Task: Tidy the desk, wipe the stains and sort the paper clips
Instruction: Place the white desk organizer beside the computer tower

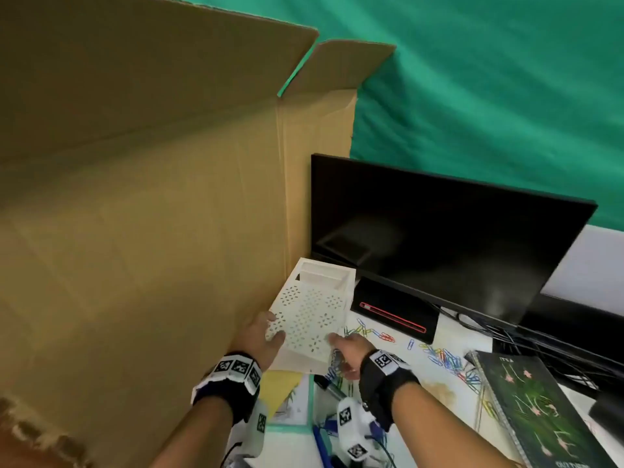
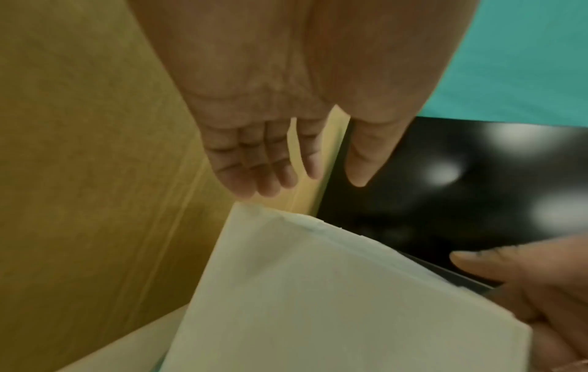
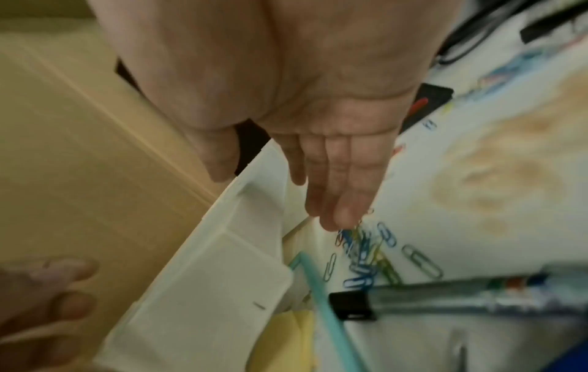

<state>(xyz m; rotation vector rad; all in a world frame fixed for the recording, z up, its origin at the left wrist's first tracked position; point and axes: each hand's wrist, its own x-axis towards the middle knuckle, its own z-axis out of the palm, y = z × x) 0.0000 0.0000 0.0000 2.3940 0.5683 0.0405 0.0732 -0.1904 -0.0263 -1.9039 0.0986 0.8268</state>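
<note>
A white perforated organizer (image 1: 310, 315) lies tipped on the desk between the cardboard box and the monitor. My left hand (image 1: 266, 332) touches its left edge with straight fingers (image 2: 254, 176), the thumb on its top face. At its lower right corner is my right hand (image 1: 341, 346), with the thumb on the organizer (image 3: 206, 289) and straight fingers (image 3: 334, 201) running down its side to a heap of colored paper clips (image 3: 362, 251). More paper clips (image 1: 442, 358) lie scattered on the white desk. A brown stain (image 3: 496, 181) marks the desk to the right.
A tall cardboard box (image 1: 135, 197) walls off the left. A black monitor (image 1: 439, 238) stands behind, with a black device (image 1: 395, 315) and cables at its foot. A dark spiral notebook (image 1: 533, 410) lies right. A marker (image 3: 477, 297) and yellow paper (image 1: 280, 386) lie near me.
</note>
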